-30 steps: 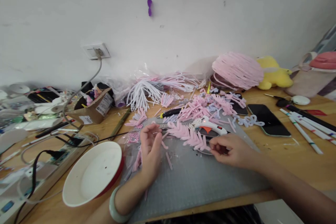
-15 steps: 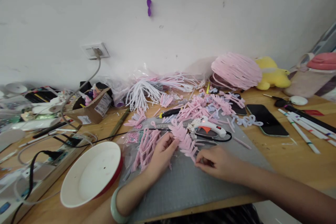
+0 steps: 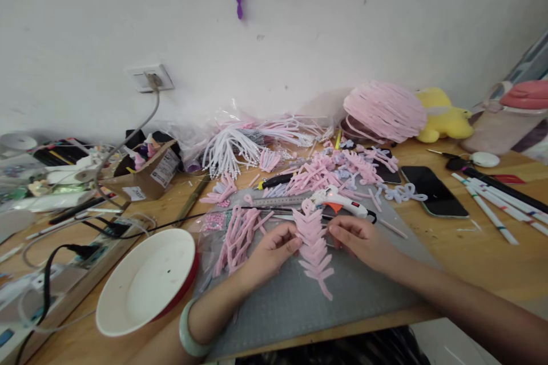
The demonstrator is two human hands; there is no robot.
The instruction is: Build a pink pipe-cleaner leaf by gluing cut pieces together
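Observation:
A pink pipe-cleaner leaf [image 3: 314,242], with a loop at its top and chevron-like rows of side pieces, hangs over the grey cutting mat [image 3: 274,311], its stem end toward me. My left hand [image 3: 278,245] pinches its left edge between thumb and fingers. At the opposite edge, the closed fingers of my right hand [image 3: 353,239] grip the tips of the side pieces. Just behind the leaf lie a white glue gun [image 3: 349,204] and a metal ruler [image 3: 278,201]. Pink pipe-cleaner lengths [image 3: 237,236] rest left of my left hand.
A white bowl [image 3: 145,282] stands at left, beside a power strip [image 3: 92,259] with cords. Cut pipe-cleaner pieces [image 3: 314,174] and a yellow-black cutter [image 3: 276,181] lie behind. To the right are a phone [image 3: 434,191] and several white sticks [image 3: 492,205]. A black cord [image 3: 175,219] crosses the mat.
The leaf has turned more upright and come slightly toward me. My right hand has moved from its lower stem end up to its right edge; my left hand still holds the left edge.

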